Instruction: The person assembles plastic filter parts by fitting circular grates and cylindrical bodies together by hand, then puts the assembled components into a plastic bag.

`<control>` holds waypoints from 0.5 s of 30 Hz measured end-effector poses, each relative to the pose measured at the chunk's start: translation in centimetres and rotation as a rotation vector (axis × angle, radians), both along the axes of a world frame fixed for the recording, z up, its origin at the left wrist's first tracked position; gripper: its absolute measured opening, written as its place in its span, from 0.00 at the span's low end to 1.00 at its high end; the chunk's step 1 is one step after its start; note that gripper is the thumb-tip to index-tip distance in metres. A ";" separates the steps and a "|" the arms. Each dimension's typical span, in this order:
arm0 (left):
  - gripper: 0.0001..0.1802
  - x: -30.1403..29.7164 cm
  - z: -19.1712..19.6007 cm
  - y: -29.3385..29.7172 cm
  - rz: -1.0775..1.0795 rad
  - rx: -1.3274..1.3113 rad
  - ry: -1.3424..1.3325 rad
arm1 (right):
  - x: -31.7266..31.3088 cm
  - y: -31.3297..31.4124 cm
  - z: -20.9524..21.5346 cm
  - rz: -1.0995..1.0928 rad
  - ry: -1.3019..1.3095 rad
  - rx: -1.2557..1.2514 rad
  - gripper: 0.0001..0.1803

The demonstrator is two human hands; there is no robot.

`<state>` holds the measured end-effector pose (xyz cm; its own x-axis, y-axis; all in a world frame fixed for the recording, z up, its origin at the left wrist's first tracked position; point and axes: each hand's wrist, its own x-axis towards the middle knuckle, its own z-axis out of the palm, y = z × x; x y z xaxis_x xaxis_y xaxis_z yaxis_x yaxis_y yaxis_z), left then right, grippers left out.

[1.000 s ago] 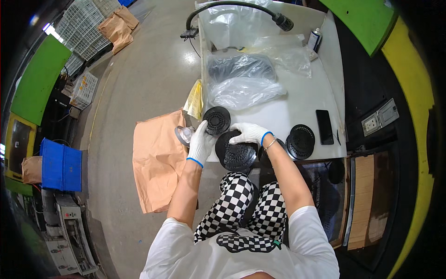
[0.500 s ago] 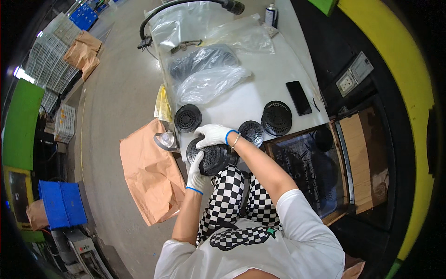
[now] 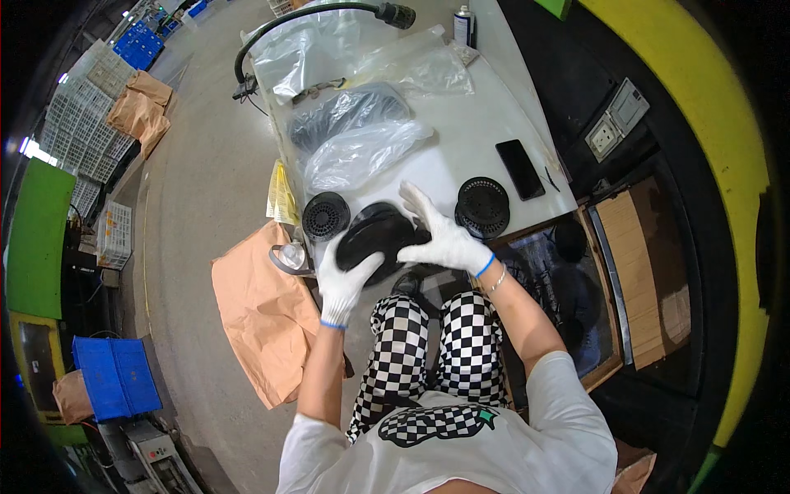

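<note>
In my left hand (image 3: 341,278), gloved in white, is the left edge of a round black plastic part (image 3: 372,240), with the thumb over its near side. The part is tilted, its smooth dark side toward me, above the table's near edge. My right hand (image 3: 444,237), in a matching glove, is at the part's right side with fingers spread; whether its thumb touches the part I cannot tell. To the left lies a round black perforated grille (image 3: 326,216). Beyond my right hand sits another round black perforated part (image 3: 483,207).
Clear plastic bags (image 3: 366,152) cover the white table's middle. A black phone (image 3: 520,170), a spray can (image 3: 463,29) and a gooseneck lamp (image 3: 397,15) are also there. A brown paper bag (image 3: 263,309) is at left; a wooden-framed opening (image 3: 605,288) is at right.
The round part has turned from its perforated face to a smooth dark side. My right hand has moved right off its top, fingers spreading. The small part beside it is now hidden or gone.
</note>
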<state>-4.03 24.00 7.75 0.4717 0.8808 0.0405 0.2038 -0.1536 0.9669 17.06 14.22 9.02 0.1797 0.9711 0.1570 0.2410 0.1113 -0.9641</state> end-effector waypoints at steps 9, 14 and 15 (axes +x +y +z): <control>0.41 11.0 -1.8 9.1 -0.293 0.426 0.255 | 8.3 7.6 -1.9 -0.086 -0.300 -0.307 0.60; 0.61 13.8 -1.5 8.6 -0.373 0.522 0.369 | 9.6 7.6 -4.8 -0.095 -0.241 -0.275 0.63; 0.66 14.5 -1.8 8.6 -0.327 0.506 0.414 | 10.2 7.8 -6.1 -0.102 -0.220 -0.279 0.65</control>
